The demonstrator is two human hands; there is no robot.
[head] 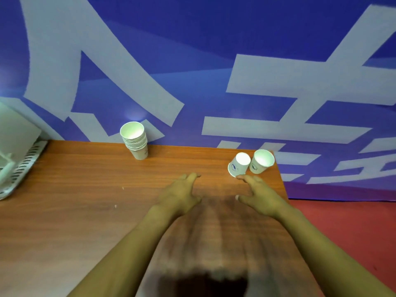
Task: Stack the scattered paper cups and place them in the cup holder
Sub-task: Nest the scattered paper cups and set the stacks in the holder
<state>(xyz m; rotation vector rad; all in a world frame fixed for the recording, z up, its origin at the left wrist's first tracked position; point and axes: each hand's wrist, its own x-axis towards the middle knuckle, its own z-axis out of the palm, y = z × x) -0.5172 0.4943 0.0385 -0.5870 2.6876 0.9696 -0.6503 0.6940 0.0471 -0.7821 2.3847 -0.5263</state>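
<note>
A stack of several white paper cups [135, 139] stands upright at the table's far edge, left of centre. Two single white cups sit near the far right corner: one upside down [238, 164], one upright [261, 161] just right of it. My right hand [258, 195] is open, fingers spread, its fingertips almost touching the base rim of the upside-down cup. My left hand [182, 192] hovers open over the table, holding nothing, well to the left of those two cups.
The wooden table [85, 189] ends at the right, with red floor [353, 232] beyond. A white slotted rack or tray [21, 168] sits at the table's left edge. A blue and white banner [192, 61] forms the backdrop behind the table.
</note>
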